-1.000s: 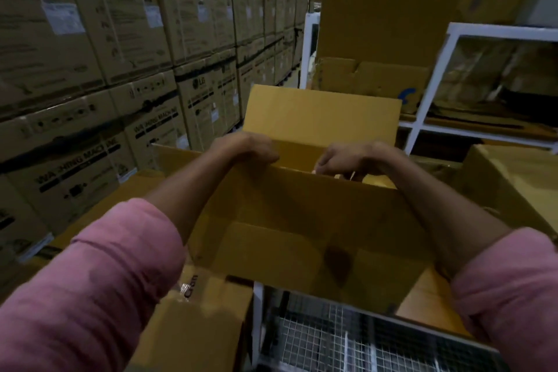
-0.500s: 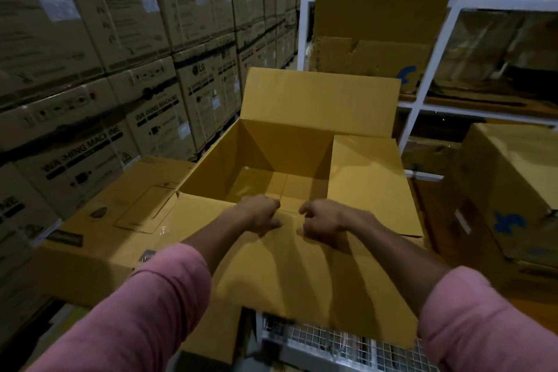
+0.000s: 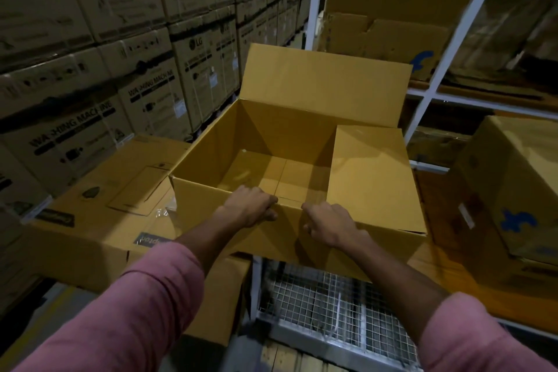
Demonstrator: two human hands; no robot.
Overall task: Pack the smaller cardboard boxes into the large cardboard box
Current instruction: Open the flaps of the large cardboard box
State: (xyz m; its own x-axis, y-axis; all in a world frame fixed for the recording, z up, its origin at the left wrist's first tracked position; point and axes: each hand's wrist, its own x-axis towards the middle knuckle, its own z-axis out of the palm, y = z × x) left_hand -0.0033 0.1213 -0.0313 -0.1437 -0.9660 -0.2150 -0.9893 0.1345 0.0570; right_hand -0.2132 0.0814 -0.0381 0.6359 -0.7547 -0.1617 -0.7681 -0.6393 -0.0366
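Large cardboard box (image 3: 211, 157) sits between neighbouring cartons (image 3: 99, 190).

The open large box (image 3: 229, 142) sits on a wire rack (image 3: 326, 308), between a flat carton (image 3: 99, 205) on its left and another box (image 3: 513, 190) on its right, stacked cartons (image 3: 90, 69) further left.

Both hands (image 3: 250, 208) (image 3: 327, 225) gripping open box (image 3: 208, 157) near edge.
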